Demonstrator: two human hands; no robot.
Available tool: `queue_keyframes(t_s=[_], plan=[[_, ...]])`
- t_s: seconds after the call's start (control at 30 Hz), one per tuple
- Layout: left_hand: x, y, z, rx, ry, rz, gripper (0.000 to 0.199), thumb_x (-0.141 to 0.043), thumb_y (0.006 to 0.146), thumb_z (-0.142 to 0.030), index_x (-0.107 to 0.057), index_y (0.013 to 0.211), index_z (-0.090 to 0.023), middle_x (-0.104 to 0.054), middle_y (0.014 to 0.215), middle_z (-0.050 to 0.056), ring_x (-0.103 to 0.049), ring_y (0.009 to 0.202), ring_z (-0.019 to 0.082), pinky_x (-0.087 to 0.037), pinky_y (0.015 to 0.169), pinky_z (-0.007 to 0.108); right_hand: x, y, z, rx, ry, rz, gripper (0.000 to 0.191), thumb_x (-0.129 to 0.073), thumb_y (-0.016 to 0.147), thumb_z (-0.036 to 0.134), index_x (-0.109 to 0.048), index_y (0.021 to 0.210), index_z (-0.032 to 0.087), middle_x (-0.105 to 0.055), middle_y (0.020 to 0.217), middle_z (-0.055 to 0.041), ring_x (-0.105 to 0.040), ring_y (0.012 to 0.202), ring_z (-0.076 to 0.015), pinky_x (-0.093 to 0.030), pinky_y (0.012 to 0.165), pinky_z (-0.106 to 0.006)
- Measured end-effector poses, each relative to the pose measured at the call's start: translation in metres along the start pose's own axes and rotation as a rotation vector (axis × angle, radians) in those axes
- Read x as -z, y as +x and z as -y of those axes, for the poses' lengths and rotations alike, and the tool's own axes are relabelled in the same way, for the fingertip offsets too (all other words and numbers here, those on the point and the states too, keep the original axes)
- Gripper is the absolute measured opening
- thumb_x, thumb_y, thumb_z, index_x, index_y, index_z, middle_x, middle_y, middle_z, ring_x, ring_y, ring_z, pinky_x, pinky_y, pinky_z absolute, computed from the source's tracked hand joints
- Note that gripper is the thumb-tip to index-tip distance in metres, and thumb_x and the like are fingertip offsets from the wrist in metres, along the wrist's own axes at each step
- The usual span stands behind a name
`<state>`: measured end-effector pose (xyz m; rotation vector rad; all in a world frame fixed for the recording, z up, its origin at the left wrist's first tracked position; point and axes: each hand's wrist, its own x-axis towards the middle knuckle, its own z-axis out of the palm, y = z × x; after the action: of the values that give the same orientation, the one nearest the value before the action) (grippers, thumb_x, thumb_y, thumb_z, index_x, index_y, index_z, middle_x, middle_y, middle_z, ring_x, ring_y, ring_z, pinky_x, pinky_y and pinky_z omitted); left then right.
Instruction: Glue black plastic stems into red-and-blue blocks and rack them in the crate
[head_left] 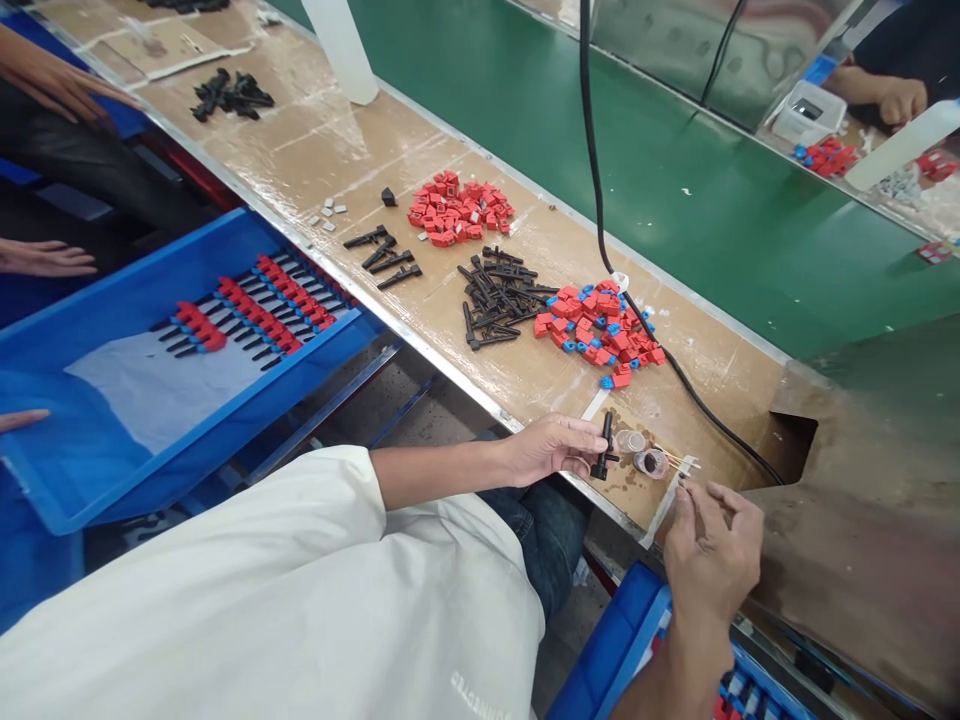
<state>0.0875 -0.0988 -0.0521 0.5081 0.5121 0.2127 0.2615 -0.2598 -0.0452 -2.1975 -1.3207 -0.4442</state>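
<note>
My left hand (546,448) grips a black plastic part (604,450) with a side peg, held upright at the bench's near edge. To its right, my right hand (712,550) is closed in a pinch; a tiny dark thing shows at the fingertips, too small to name. Between the hands stand a small cup of dark liquid (649,464) and a clear cup (628,441), with thin wooden sticks (670,457) beside them. Beyond lie a heap of red-and-blue pieces (600,328), a pile of similar black parts (499,300) and a heap of red pieces (459,212).
A blue tray (180,462) at left holds rows of assembled pieces; another blue tray (606,640) sits below right. A black cable (686,385) crosses the bench. Beyond runs a green belt (495,95). A co-worker's hand (56,75) is at far left, another person's hand (900,102) across.
</note>
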Motion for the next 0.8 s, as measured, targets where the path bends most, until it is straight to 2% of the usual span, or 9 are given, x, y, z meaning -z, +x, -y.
queue_keyframes(t_s=[0.1,0.27,0.43,0.57,0.67,0.8], plan=[[0.000,0.001,-0.001,0.004,0.003,0.002,0.040,-0.093,0.055,-0.038,-0.074,0.079,-0.011,-0.071,0.080,0.007,-0.064,0.069,0.010,-0.047,0.058,0.018,0.014,0.006,0.005,0.064,-0.011,0.101,0.026,-0.050,0.099,0.031,-0.073,0.099,0.019,-0.067,0.090,-0.0058,-0.061,0.078,-0.0152,-0.043,0.065,-0.026],[0.002,0.000,-0.003,-0.003,0.011,0.012,0.042,-0.092,0.055,-0.038,-0.074,0.081,-0.010,-0.071,0.082,0.007,-0.064,0.072,0.011,-0.046,0.059,0.019,0.020,0.017,0.006,0.277,-0.084,0.269,0.028,-0.044,0.098,0.020,-0.071,0.099,0.021,-0.051,0.074,-0.0005,-0.047,0.062,-0.0122,-0.035,0.057,-0.026],[0.003,-0.002,-0.005,-0.001,0.011,0.000,0.045,-0.093,0.054,-0.039,-0.075,0.083,-0.010,-0.069,0.078,0.006,-0.062,0.069,0.010,-0.046,0.060,0.019,0.015,0.029,0.012,0.391,-0.082,0.274,0.030,-0.044,0.097,0.017,-0.068,0.114,0.020,-0.053,0.080,-0.0014,-0.049,0.066,-0.0126,-0.036,0.059,-0.025],[0.005,-0.003,-0.005,0.001,0.000,-0.006,0.046,-0.094,0.053,-0.039,-0.075,0.082,-0.010,-0.069,0.078,0.005,-0.062,0.069,0.010,-0.046,0.060,0.020,0.013,0.034,0.017,0.346,-0.117,0.313,0.028,-0.045,0.098,0.023,-0.067,0.114,0.019,-0.056,0.089,-0.0054,-0.054,0.072,-0.0159,-0.039,0.058,-0.026],[0.006,-0.004,-0.006,-0.001,0.000,-0.003,0.046,-0.094,0.053,-0.040,-0.075,0.082,-0.010,-0.069,0.078,0.005,-0.062,0.068,0.009,-0.046,0.060,0.020,0.020,0.035,0.016,0.279,-0.103,0.312,0.032,-0.046,0.097,0.027,-0.065,0.121,0.021,-0.059,0.098,-0.0087,-0.059,0.079,-0.0194,-0.042,0.059,-0.029],[0.005,-0.003,-0.006,-0.008,0.001,0.009,0.050,-0.095,0.051,-0.042,-0.075,0.083,-0.009,-0.069,0.078,0.005,-0.062,0.070,0.009,-0.046,0.061,0.019,0.039,0.027,0.018,0.130,0.014,0.202,0.036,-0.057,0.094,0.037,-0.066,0.125,0.022,-0.063,0.101,-0.0088,-0.062,0.078,-0.0188,-0.050,0.070,-0.032]])
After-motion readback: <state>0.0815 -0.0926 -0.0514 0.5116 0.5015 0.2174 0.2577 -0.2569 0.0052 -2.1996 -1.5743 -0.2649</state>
